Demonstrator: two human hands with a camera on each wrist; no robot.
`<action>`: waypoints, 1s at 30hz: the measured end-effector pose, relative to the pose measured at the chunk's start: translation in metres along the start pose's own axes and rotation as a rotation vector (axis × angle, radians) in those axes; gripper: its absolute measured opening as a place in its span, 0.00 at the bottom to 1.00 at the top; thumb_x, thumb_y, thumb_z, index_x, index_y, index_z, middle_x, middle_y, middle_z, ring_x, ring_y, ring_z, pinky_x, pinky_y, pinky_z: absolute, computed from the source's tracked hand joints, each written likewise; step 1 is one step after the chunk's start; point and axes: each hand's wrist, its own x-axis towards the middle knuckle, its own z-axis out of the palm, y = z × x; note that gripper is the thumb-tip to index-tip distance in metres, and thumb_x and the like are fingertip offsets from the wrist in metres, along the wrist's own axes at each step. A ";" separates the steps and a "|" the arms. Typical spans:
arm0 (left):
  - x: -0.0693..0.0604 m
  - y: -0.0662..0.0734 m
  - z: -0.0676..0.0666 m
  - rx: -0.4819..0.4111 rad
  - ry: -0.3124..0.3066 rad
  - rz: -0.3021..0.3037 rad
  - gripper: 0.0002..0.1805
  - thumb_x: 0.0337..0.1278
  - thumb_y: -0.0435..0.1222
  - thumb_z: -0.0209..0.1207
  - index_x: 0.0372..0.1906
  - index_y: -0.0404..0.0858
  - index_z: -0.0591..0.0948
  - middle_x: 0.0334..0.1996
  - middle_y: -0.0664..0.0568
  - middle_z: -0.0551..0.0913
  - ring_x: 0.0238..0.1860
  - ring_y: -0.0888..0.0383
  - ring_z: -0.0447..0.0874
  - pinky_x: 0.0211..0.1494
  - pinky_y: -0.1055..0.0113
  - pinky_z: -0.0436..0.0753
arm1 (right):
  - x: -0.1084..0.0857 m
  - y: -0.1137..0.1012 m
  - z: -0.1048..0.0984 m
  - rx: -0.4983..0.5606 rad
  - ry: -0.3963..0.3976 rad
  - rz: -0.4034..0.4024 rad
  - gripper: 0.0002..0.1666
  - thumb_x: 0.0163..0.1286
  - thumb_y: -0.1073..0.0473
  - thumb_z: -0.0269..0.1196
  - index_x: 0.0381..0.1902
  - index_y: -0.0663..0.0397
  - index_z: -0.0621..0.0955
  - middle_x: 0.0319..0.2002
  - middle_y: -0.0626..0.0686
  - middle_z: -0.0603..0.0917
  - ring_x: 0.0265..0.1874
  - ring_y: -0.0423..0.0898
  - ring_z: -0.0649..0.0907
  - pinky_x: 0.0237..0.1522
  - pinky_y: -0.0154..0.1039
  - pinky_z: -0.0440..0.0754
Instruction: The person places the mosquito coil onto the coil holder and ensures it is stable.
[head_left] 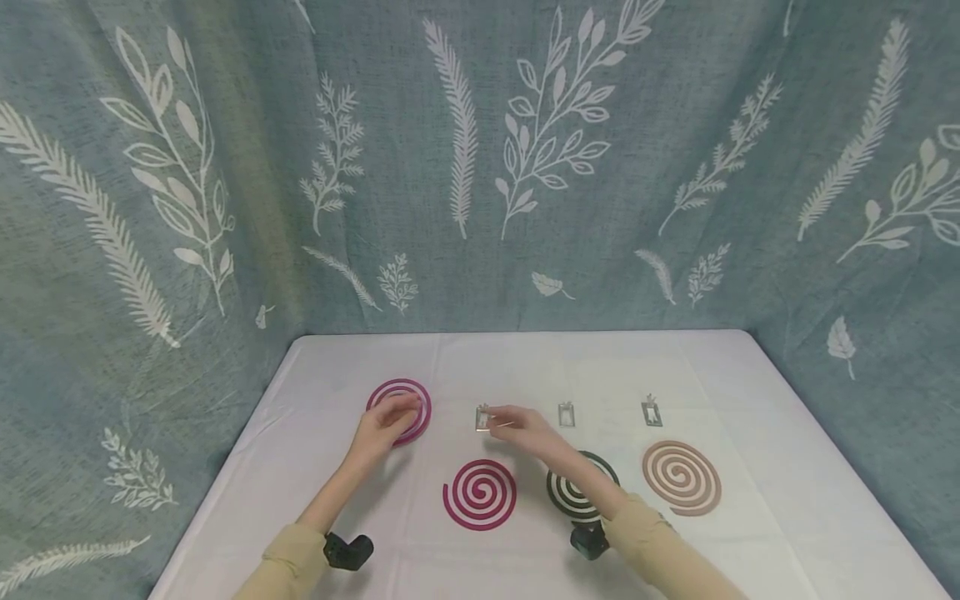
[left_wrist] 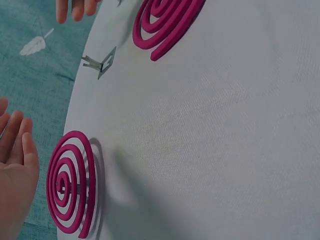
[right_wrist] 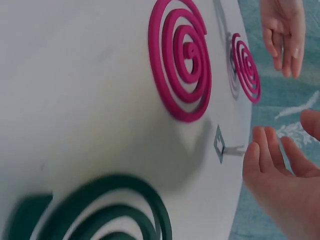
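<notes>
At the far left of the white-covered counter (head_left: 517,358), a flat magenta spiral coil (left_wrist: 61,182) sits raised, its shadow set off to one side and a grey strip showing behind its middle. Just beside it is the left hand (head_left: 384,427), its grip loose, fingers gently bent and holding nothing; whether a fingertip brushes the coil, I cannot tell. The right hand (head_left: 528,430) likewise has a slack, empty grip, next to a small silvery metal stand with a cut-out frame and upright prong (head_left: 481,418); contact there is unclear. Nearer lie a second magenta spiral coil (head_left: 480,492), a dark green one (head_left: 576,493) and a tan one (head_left: 679,475), with two more silvery stands (head_left: 566,414) to the right. Any coil should be light and stiff, its matt surface hardly slippery, yet those slender turns look brittle and might snap if squeezed or flexed. Best hold it by opposite sides of the outer turn, level, never by the loose tail alone. The stand, thin and probably bendable, is better pinched by its frame than its prong.
</notes>
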 end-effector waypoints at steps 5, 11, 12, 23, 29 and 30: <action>0.001 -0.002 -0.001 0.036 -0.094 0.004 0.19 0.60 0.29 0.57 0.55 0.24 0.75 0.53 0.29 0.77 0.49 0.71 0.79 0.51 0.84 0.74 | -0.005 0.003 -0.006 -0.055 0.005 -0.018 0.27 0.67 0.56 0.59 0.61 0.62 0.73 0.52 0.60 0.82 0.55 0.58 0.79 0.57 0.50 0.78; 0.001 0.000 -0.001 0.134 -0.226 0.025 0.19 0.60 0.29 0.57 0.55 0.26 0.75 0.53 0.32 0.78 0.56 0.43 0.78 0.55 0.74 0.79 | -0.011 0.011 -0.013 -0.121 0.009 -0.033 0.25 0.67 0.57 0.59 0.59 0.63 0.74 0.51 0.60 0.83 0.52 0.58 0.81 0.55 0.51 0.78; 0.001 0.000 -0.001 0.150 -0.243 0.032 0.19 0.60 0.29 0.57 0.55 0.26 0.75 0.53 0.33 0.79 0.56 0.41 0.78 0.56 0.71 0.79 | -0.012 0.012 -0.015 -0.137 0.010 -0.035 0.25 0.67 0.57 0.59 0.59 0.62 0.75 0.50 0.60 0.83 0.52 0.58 0.81 0.54 0.51 0.79; 0.004 -0.003 0.003 0.237 -0.411 0.065 0.18 0.60 0.30 0.58 0.54 0.26 0.76 0.51 0.33 0.80 0.53 0.40 0.80 0.57 0.57 0.78 | -0.025 0.020 -0.020 -0.222 -0.063 -0.032 0.25 0.66 0.57 0.60 0.59 0.63 0.75 0.51 0.61 0.82 0.51 0.58 0.81 0.52 0.53 0.80; 0.005 -0.003 0.008 0.263 -0.537 0.079 0.20 0.59 0.32 0.59 0.54 0.24 0.75 0.51 0.32 0.80 0.53 0.38 0.78 0.58 0.52 0.77 | -0.030 0.025 -0.017 -0.263 -0.103 -0.033 0.27 0.63 0.56 0.63 0.58 0.62 0.75 0.50 0.60 0.82 0.49 0.56 0.82 0.48 0.50 0.82; 0.005 -0.003 0.009 0.271 -0.557 0.082 0.21 0.59 0.33 0.59 0.54 0.24 0.75 0.51 0.32 0.80 0.53 0.38 0.78 0.58 0.52 0.77 | -0.032 0.025 -0.017 -0.273 -0.106 -0.030 0.27 0.63 0.57 0.63 0.58 0.62 0.75 0.50 0.60 0.82 0.49 0.55 0.82 0.48 0.50 0.82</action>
